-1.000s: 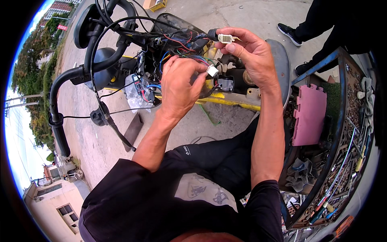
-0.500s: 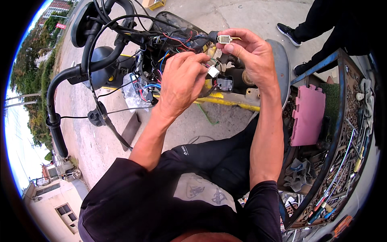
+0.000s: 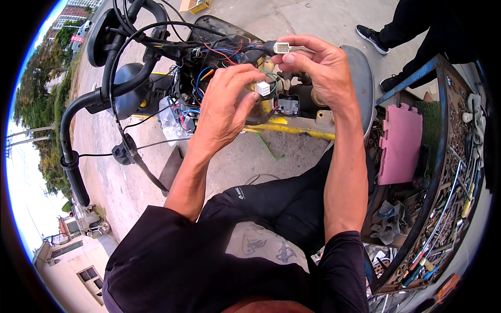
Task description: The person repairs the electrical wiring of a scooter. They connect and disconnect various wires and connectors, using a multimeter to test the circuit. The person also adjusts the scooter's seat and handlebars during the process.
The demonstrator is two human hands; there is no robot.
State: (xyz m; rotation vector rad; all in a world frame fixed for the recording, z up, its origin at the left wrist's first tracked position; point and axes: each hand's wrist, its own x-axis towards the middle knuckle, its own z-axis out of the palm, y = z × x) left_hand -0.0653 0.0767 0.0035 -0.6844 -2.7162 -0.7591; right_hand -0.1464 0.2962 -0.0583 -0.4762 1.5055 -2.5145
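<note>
Between the thumb and fingers of my left hand (image 3: 222,107) is a white wire connector (image 3: 263,88), its socketed face turned up and to the right. My right hand (image 3: 321,68) pinches a second, cream-coloured connector (image 3: 282,48) at the end of a black-sleeved cable. The two connectors are apart, the right one farther away. Both hands are over the opened body of a yellow-and-black two-wheeler (image 3: 308,131), where bundled coloured wires (image 3: 229,52) lie exposed. A small grey-black box (image 3: 288,105) sits just below the hands.
Black handlebars (image 3: 78,104) with hanging cables rise at the left. At the right stands a blue-edged metal cart (image 3: 438,156) full of tools, with a pink foam mat (image 3: 401,145) at its side. Another person's legs and shoe (image 3: 371,38) are at the far right.
The white connector in my left hand has turned so its socketed face shows, and has moved slightly left and up. My right hand and its connector have shifted a little left.
</note>
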